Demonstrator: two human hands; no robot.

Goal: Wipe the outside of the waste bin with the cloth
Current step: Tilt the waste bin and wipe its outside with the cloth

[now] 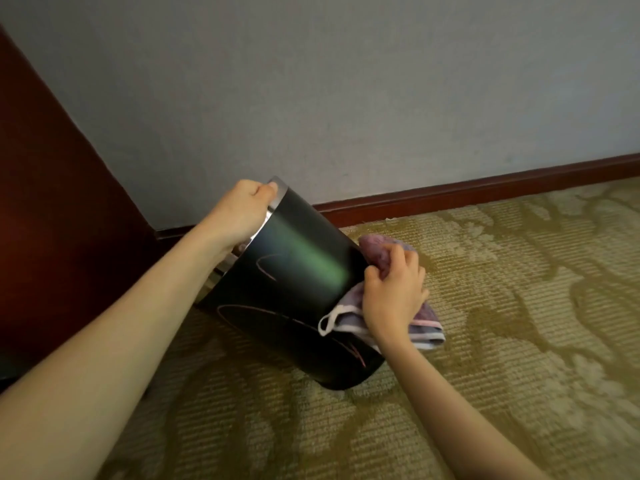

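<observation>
The left hand (242,211) grips the tilted bin (294,289) by its far-left rim; the right hand (394,292) clutches the cloth (426,323) against the bin's right side.

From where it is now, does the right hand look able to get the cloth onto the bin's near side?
Probably yes. The right hand presses the cloth against the tilted waste bin, whose near side is bare; the left hand grips the rim.

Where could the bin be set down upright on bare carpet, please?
Bare carpet stretches right of the cloth to the baseboard, and lies in front between both forearms. It is tight on the left, where the waste bin nears the wooden panel.
</observation>
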